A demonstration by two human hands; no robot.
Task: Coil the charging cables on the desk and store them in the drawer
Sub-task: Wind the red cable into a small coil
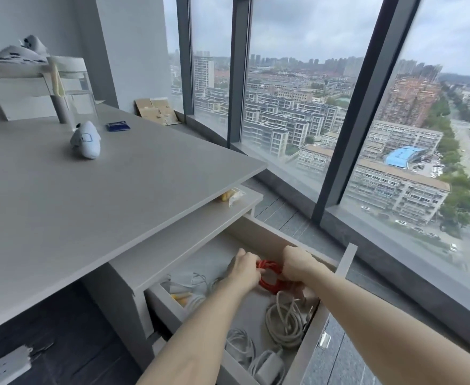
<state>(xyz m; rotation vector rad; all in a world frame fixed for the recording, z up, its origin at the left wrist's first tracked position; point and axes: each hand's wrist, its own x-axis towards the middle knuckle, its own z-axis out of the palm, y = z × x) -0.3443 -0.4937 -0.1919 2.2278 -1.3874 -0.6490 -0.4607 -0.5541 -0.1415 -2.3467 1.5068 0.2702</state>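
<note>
Left grip (243, 269) and right grip (295, 262) are both pinched onto our red cable (270, 277), fingers curled round the coil from either side, holding it low inside the open drawer (307, 354), toward its far end. At the drawer's near end lie a white charger (270, 366) and loose white cables (284, 320). Beyond the drawer, the table (103, 204) has a plush toy (86, 140). Heads up: we see no tie on the coil, so letting go could let it spring open and tangle with the white ones.
</note>
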